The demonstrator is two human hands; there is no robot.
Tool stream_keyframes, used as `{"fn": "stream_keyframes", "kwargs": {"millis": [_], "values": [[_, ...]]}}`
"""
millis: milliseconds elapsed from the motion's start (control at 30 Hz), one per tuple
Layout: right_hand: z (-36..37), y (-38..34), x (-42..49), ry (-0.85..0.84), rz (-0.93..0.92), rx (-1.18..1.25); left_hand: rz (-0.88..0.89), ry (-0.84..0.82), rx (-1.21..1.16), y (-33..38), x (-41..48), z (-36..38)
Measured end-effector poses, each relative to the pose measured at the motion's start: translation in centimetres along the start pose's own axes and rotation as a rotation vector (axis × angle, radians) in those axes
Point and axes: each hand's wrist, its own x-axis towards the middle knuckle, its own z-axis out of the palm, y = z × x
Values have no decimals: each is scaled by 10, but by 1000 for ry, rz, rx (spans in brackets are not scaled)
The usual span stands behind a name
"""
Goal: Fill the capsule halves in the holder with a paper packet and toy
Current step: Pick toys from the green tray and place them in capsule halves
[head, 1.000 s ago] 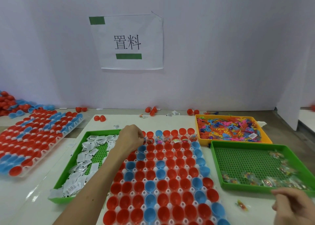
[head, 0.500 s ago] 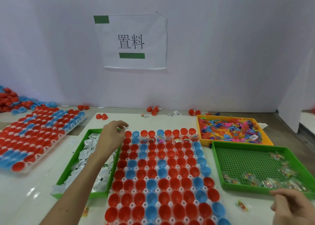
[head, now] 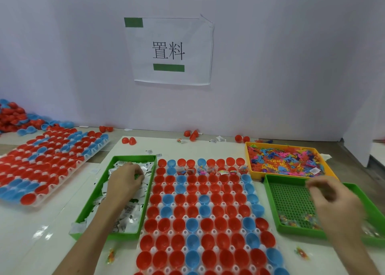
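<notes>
Two holders are noted on the bench (head: 41,243): the central holder (head: 228,232) and a far-left holder (head: 62,181). Nine capsule halves (head: 209,240) are counted in the central back row; seven in the next row are seen filled.

Three trays are recorded:
- left green tray (head: 135,157), holding paper packets (head: 129,212)
- right green tray (head: 270,201), holding bagged toys (head: 291,220)
- yellow tray (head: 248,160), holding loose toys (head: 281,164)

The hands are well apart. The left hand (head: 125,181) is laid on the paper packets, fingers curled. The right hand (head: 335,199), blurred, is held over the right green tray. Neither grip can be told.

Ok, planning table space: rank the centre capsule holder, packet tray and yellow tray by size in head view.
Centre capsule holder; packet tray; yellow tray, though it is farther off, so unsure.
</notes>
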Motion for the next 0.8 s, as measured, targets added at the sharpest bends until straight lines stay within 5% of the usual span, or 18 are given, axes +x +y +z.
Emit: {"fn": "stream_keyframes", "kwargs": {"millis": [267, 567, 800], "values": [[84, 32, 100, -521, 98, -656, -82, 28, -106, -15, 6, 3], [85, 39, 113, -386, 113, -537, -124, -18, -119, -21, 16, -3], [62, 13, 113, -307, 1, -426, -288, 4, -416, -25, 9, -6]]}}
